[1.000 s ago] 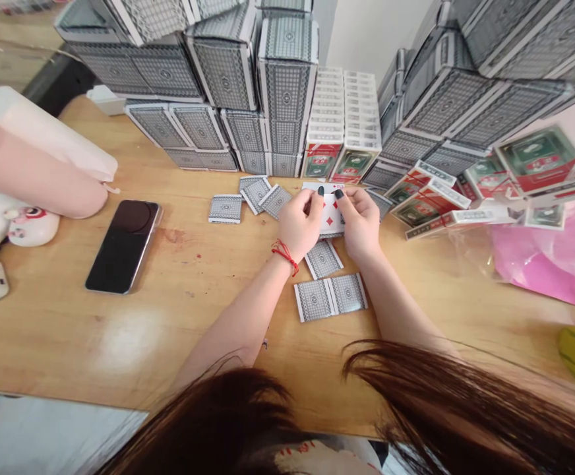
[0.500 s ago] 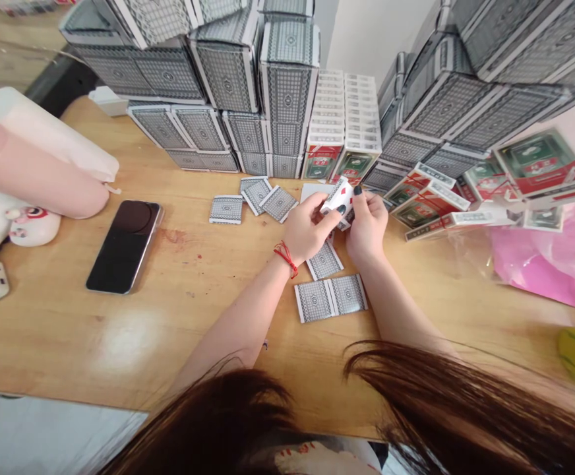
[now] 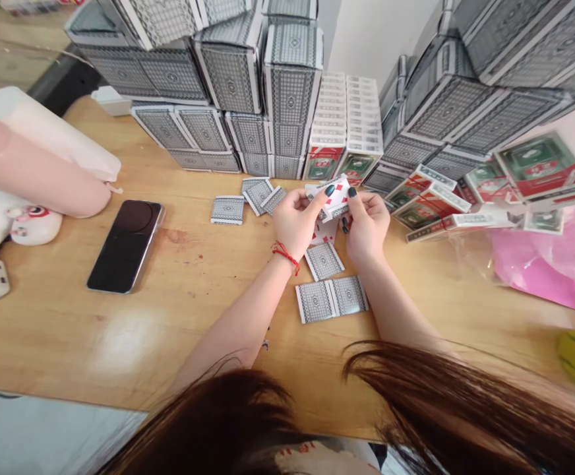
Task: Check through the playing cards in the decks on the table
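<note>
Playing cards point(image 3: 337, 196) with red diamonds are held up between my hands. My left hand point(image 3: 291, 221), with a red string bracelet at the wrist, grips them with the thumb on top. My right hand point(image 3: 370, 224) is closed at their right edge, its thumb against the corner. Just below, a face-up card with red pips point(image 3: 324, 232) shows partly under the held ones. Nearer me lie a face-down card point(image 3: 324, 261) and two more face-down cards point(image 3: 314, 301) side by side. Several face-down cards point(image 3: 227, 210) lie left of my left hand.
Tall stacks of card-patterned boxes point(image 3: 238, 76) line the back, with more point(image 3: 465, 105) at the right. Red-and-green card boxes point(image 3: 436, 204) and pink plastic point(image 3: 539, 264) lie right. A phone point(image 3: 125, 247) and a pink cylindrical object point(image 3: 35, 165) are on the left.
My left hand has shifted slightly left, and the held cards have turned so more of the diamond faces shows. A face-up red card beneath has come into view.
</note>
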{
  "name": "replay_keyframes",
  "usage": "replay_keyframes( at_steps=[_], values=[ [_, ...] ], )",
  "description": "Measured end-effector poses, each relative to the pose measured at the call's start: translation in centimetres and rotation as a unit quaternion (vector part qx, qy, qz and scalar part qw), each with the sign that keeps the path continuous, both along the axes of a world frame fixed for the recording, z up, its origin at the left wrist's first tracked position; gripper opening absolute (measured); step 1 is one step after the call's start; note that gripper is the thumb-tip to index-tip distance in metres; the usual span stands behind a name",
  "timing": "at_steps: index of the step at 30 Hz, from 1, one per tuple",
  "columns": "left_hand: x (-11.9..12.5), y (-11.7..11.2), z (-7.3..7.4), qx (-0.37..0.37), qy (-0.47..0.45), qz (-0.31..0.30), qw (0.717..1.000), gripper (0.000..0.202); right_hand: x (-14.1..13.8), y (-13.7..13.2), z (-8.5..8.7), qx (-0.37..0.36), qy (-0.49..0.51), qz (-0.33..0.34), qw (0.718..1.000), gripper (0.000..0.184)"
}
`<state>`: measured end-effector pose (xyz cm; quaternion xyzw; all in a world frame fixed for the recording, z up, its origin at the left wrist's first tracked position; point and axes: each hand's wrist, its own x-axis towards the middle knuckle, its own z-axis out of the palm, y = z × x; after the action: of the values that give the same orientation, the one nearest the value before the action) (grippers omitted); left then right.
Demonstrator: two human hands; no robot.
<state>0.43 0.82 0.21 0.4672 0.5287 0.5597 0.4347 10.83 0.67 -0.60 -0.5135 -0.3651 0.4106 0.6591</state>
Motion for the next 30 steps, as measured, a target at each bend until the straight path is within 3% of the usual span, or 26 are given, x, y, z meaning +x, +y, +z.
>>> replay_keyframes(
  at_steps=[6,13,20,30],
  values=[
    [0.2,0.1,-0.2,0.006,-0.05,-0.054,0.997,0.026,0.3,0.1,-0.2,0.026,-0.009,-0.067,0.997,0.027],
    [-0.4,0.2,-0.4,0.019,-0.009,-0.053,0.998,0.024,0.9,0.4,-0.3,0.033,-0.014,-0.023,0.999,0.026],
    [-0.3,0.2,0.4,-0.018,-0.108,-0.141,0.984,0.021,1.4,0.2,0.3,0.003,0.046,0.012,0.999,0.022],
    [-0.2,0.1,1.1,0.021,-0.144,-0.271,0.951,0.031,1.3,-0.2,1.1,-0.031,0.086,0.098,0.991,0.013]
  ],
)
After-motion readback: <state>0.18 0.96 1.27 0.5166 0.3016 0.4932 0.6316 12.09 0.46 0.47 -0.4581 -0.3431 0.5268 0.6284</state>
